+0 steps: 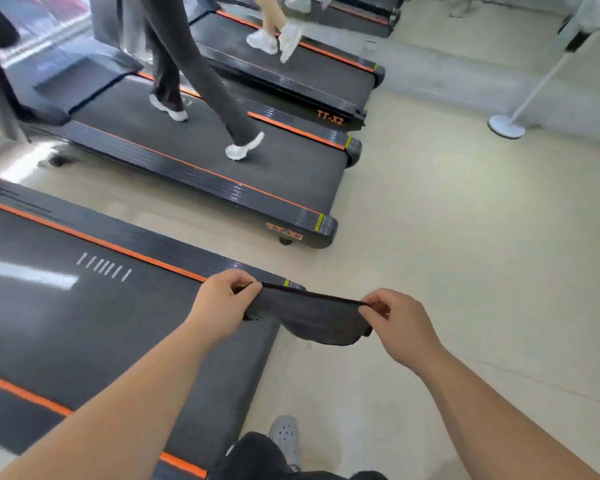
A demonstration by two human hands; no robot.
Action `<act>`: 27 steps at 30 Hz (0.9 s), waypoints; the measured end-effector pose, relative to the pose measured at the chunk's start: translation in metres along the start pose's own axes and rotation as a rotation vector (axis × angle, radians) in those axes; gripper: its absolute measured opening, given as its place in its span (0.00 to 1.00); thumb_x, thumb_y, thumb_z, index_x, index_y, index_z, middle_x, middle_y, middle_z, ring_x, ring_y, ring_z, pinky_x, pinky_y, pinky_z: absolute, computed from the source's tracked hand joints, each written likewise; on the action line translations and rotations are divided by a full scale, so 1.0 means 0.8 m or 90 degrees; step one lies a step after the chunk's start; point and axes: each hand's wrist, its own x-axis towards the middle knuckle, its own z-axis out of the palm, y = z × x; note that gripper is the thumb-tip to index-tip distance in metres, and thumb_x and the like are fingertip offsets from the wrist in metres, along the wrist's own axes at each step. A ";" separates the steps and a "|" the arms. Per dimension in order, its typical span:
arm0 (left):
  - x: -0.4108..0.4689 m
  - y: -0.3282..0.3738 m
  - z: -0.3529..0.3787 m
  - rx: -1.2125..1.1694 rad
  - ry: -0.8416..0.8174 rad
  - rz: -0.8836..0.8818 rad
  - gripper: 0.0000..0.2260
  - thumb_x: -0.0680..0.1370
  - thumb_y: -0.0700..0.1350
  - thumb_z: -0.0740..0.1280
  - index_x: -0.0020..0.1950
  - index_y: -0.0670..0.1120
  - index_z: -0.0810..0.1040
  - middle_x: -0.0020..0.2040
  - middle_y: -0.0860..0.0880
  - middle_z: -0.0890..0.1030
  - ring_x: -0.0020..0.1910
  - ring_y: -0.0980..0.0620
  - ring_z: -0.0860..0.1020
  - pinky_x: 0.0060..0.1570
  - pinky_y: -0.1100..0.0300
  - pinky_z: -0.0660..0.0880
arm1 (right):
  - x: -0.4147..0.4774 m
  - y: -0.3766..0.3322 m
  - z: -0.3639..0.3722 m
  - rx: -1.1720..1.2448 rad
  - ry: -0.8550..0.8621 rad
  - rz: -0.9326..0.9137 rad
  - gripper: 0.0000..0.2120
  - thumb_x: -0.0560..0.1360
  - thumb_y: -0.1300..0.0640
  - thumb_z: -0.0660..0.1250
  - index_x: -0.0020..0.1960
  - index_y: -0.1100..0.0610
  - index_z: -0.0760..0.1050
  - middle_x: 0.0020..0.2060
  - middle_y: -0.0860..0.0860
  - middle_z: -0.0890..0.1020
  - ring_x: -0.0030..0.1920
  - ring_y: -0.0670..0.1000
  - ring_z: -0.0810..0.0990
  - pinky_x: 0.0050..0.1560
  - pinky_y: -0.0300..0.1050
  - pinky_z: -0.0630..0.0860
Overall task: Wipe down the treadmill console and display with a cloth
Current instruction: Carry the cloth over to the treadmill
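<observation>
A dark grey cloth [312, 317] is stretched between my two hands above the rear corner of the nearest treadmill [84, 323]. My left hand [222, 296] pinches its left top corner and my right hand [395, 317] pinches the right top corner, so the cloth hangs down slack between them. The treadmill's black belt with orange side strips fills the lower left. Its console and display are out of view.
Two more black treadmills [257, 174] stand beyond, each with a person walking on it [194, 74]. A white pole on a round base [506, 126] stands at the upper right. Pale floor [465, 237] stretches to the right. My grey shoe [286, 434] is at the bottom.
</observation>
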 end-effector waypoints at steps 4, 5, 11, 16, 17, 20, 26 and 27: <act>0.037 0.011 -0.042 -0.013 0.088 -0.039 0.06 0.79 0.46 0.69 0.43 0.51 0.81 0.41 0.52 0.85 0.39 0.49 0.81 0.36 0.59 0.75 | 0.097 -0.051 0.007 0.003 -0.051 -0.083 0.09 0.77 0.60 0.71 0.43 0.47 0.81 0.36 0.43 0.84 0.39 0.40 0.79 0.39 0.30 0.71; 0.045 0.012 -0.049 -0.020 0.113 -0.052 0.06 0.79 0.46 0.69 0.43 0.51 0.82 0.41 0.52 0.85 0.38 0.50 0.80 0.35 0.60 0.74 | 0.121 -0.061 0.011 0.001 -0.064 -0.100 0.08 0.77 0.60 0.72 0.43 0.47 0.81 0.37 0.43 0.84 0.40 0.40 0.79 0.40 0.30 0.71; 0.091 0.026 -0.087 -0.051 0.274 -0.123 0.06 0.79 0.46 0.70 0.42 0.52 0.82 0.40 0.55 0.84 0.40 0.54 0.79 0.38 0.61 0.72 | 0.264 -0.124 0.034 0.005 -0.154 -0.249 0.06 0.76 0.61 0.73 0.44 0.51 0.84 0.37 0.44 0.85 0.38 0.42 0.81 0.39 0.31 0.71; 0.101 0.048 -0.099 -0.064 0.422 -0.179 0.07 0.79 0.45 0.69 0.40 0.51 0.82 0.38 0.53 0.84 0.36 0.55 0.77 0.38 0.60 0.72 | 0.357 -0.179 0.058 -0.006 -0.208 -0.373 0.04 0.75 0.58 0.74 0.45 0.49 0.84 0.41 0.46 0.81 0.43 0.44 0.79 0.48 0.45 0.74; 0.098 0.054 -0.100 -0.069 0.445 -0.189 0.08 0.79 0.45 0.69 0.40 0.51 0.82 0.37 0.53 0.83 0.34 0.57 0.76 0.37 0.60 0.71 | 0.367 -0.188 0.064 -0.009 -0.206 -0.393 0.04 0.76 0.57 0.74 0.45 0.49 0.83 0.40 0.48 0.79 0.43 0.45 0.77 0.48 0.48 0.74; 0.092 0.068 -0.106 -0.079 0.470 -0.215 0.09 0.80 0.45 0.68 0.40 0.50 0.82 0.37 0.50 0.83 0.33 0.57 0.75 0.37 0.61 0.72 | 0.380 -0.220 0.082 0.024 -0.214 -0.407 0.06 0.79 0.56 0.70 0.44 0.47 0.78 0.34 0.48 0.77 0.39 0.48 0.77 0.44 0.53 0.75; 0.121 0.043 -0.150 -0.062 0.538 -0.261 0.08 0.80 0.45 0.68 0.42 0.52 0.82 0.41 0.55 0.83 0.44 0.56 0.79 0.45 0.63 0.73 | 0.398 -0.284 0.161 0.133 -0.241 -0.388 0.05 0.80 0.57 0.67 0.49 0.47 0.78 0.41 0.42 0.84 0.45 0.47 0.82 0.46 0.51 0.77; 0.128 0.034 -0.158 -0.069 0.551 -0.269 0.07 0.80 0.45 0.68 0.42 0.52 0.82 0.41 0.56 0.83 0.45 0.55 0.80 0.45 0.63 0.73 | 0.401 -0.296 0.174 0.146 -0.250 -0.387 0.06 0.80 0.57 0.67 0.48 0.47 0.79 0.41 0.41 0.84 0.45 0.45 0.82 0.47 0.50 0.78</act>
